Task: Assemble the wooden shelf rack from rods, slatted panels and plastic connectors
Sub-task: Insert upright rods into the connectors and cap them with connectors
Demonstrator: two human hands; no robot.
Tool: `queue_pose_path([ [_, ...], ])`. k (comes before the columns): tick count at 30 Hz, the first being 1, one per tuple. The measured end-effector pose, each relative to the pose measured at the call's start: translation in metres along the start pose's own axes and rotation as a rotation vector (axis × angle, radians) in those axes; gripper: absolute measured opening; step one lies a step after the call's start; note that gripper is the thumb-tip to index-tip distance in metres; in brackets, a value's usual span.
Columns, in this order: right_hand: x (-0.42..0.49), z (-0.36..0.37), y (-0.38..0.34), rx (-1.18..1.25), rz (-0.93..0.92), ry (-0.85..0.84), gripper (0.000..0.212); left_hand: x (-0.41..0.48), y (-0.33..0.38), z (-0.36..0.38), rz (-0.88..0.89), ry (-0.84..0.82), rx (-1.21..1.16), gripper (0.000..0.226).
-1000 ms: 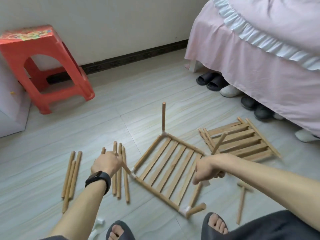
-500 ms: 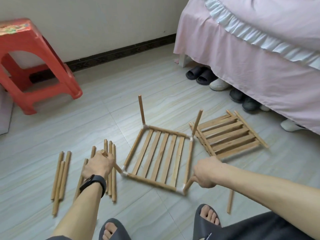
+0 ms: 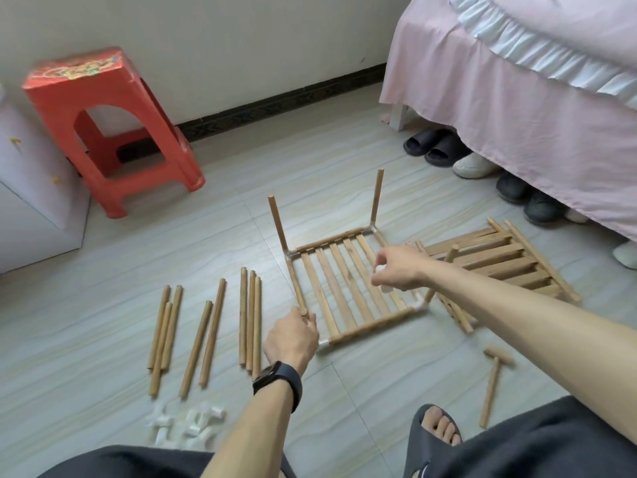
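Left hand (image 3: 291, 339) gripped the near corner rod (image 3: 304, 312) of the slatted panel (image 3: 344, 288). Beyond it, right hand (image 3: 396, 270) pinched a white connector (image 3: 380, 269), apparently ready to be pressed squarely onto a rod top.

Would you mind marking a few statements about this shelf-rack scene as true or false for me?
1. The left hand grips a rod at the near-left corner of the slatted panel. True.
2. The wooden mallet is in the right hand. False: it lies on the floor beside the right foot.
3. White connectors lie heaped near the loose rods. True.
4. The red stool lies tipped on its side. False: it stands upright by the wall.
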State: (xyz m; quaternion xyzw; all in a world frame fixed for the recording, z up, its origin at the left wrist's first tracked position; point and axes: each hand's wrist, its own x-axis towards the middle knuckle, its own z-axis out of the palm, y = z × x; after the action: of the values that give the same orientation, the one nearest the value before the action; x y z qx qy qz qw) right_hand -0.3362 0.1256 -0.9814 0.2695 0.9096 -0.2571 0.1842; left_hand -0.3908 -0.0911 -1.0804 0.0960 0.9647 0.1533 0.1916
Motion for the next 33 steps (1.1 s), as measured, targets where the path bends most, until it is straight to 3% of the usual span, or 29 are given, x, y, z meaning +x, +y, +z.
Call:
queue_pose_path([
  [5,-0.026,0.020,-0.031,0.225,-0.108,-0.197,0.024,-0.021,0.007,0.022,0.140,-0.105,-0.202,0.030],
  [11,-0.039,0.037,-0.022,0.077,-0.185,-0.212,0.034,-0.035,0.000,0.047,0.140,-0.112,-0.654,0.034],
  [15,-0.037,0.051,-0.007,0.025,-0.183,-0.153,0.036,-0.037,0.004,0.043,0.119,-0.134,-0.882,0.024],
  [20,-0.032,0.053,-0.005,0.196,-0.123,-0.113,0.030,-0.039,-0.008,0.027,0.139,-0.206,-0.998,0.026],
  [28,-0.024,0.060,-0.016,0.252,-0.132,-0.163,0.051,-0.045,-0.012,0.008,0.064,-0.302,-1.149,0.027],
  [33,-0.017,0.068,-0.021,0.231,-0.176,-0.110,0.031,-0.044,-0.015,0.005,0.060,-0.345,-1.162,0.029],
])
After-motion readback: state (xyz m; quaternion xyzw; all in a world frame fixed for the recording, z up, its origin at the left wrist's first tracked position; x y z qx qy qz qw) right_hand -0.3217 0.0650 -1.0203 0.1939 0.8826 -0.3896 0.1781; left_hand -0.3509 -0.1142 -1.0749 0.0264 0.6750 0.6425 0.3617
